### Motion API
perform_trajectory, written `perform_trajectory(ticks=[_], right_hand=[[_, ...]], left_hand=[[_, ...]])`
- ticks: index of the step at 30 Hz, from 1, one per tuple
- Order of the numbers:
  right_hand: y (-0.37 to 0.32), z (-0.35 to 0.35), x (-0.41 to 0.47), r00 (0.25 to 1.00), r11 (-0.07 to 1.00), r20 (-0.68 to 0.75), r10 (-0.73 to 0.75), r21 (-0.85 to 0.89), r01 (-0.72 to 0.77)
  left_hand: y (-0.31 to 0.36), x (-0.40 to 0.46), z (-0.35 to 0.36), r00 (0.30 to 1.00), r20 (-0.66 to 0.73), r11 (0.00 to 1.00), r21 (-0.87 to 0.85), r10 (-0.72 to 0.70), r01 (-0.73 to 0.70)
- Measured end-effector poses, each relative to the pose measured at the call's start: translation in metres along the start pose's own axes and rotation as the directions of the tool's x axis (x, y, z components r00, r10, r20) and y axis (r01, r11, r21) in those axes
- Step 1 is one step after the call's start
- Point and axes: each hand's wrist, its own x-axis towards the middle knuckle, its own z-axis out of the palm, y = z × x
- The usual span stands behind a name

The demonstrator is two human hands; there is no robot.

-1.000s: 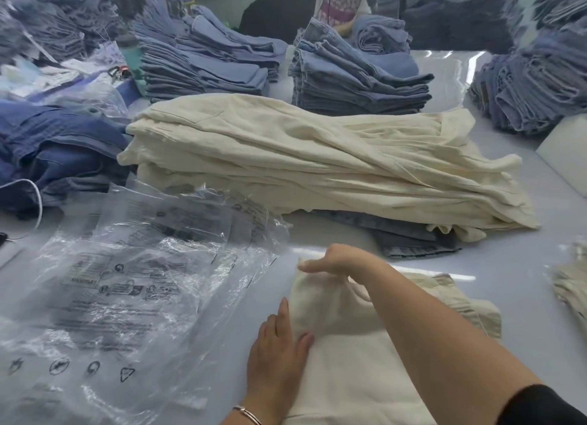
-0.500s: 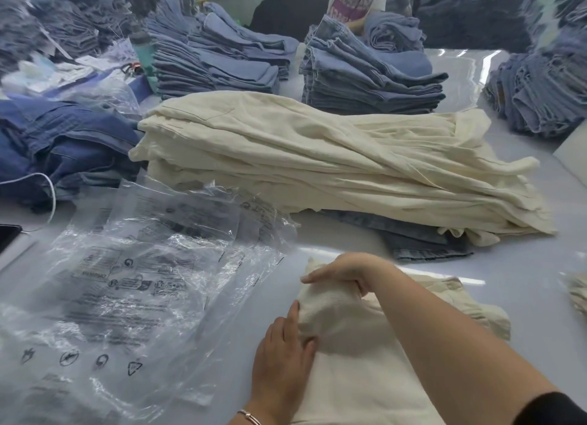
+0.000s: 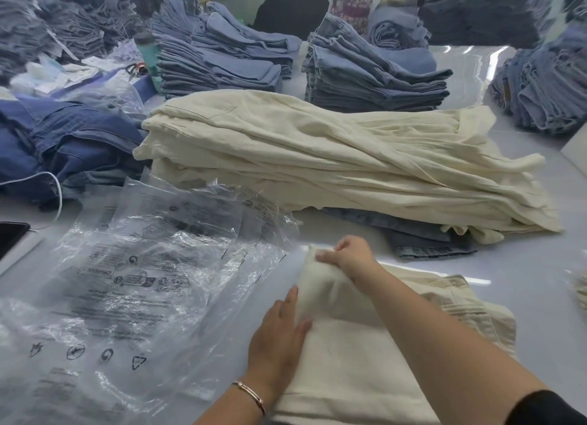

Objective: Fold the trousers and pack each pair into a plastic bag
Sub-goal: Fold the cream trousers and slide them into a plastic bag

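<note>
Grey table [image 3: 524, 285] – denim stacks [image 3: 374, 75] behind, plastic bags [image 3: 127, 281] at left.

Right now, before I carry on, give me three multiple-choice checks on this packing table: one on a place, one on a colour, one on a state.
1. Where do the plastic bags lie relative to the trousers being folded?
A. To their left
B. To their right
C. Underneath them

2. What colour is the big trouser stack at the table's middle?
A. Black
B. Cream
C. Red

3. What is the right hand doing?
A. Resting open on the table
B. Holding a phone
C. Gripping the far end of the folded cream trousers

Answers: 1 A, the clear bags spread left of the left hand. 2 B, the pile is cream among blue denim. 3 C, its fingers pinch the cloth's far edge while the left hand presses the side flat.
</note>
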Motion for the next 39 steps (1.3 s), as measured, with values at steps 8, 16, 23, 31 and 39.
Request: perform_trajectory(ticks=[8, 16, 23, 31, 39], right_hand=[[0.065, -0.016, -0.052, 0.552, 0.034, 0.363, -0.751, -0.814, 0.58], [0.087, -0.027, -0.041, 0.843, 0.181, 0.402, -0.358, -0.855, 0.485], [0.097, -0.014, -0.115, 0.553, 0.15, 0.392, -0.736, -0.701, 0.697], [0.123, 0.022, -0.162, 0.694, 0.207, 0.365, -0.621, -0.777, 0.594], [0.112, 0.057, -0.179, 0.763, 0.459, 0.051, -0.645, -0.772, 0.44]], left_hand=[[0.013, -0.007, -0.005, 0.966, 0.024, 0.934, 0.251, 0.258, -0.256], [0.001, -0.014, 0.004, 0.944, 0.259, 0.927, 0.258, 0.206, -0.273], [-0.02, -0.074, -0.024, 0.954, 0.07, 0.956, -0.026, 0.293, -0.292], [-0.147, -0.122, -0.155, 0.979, -0.105, 0.98, 0.075, -0.178, 0.186], [-0.227, -0.126, -0.185, 0.946, 0.321, 0.952, 0.301, -0.052, -0.049]])
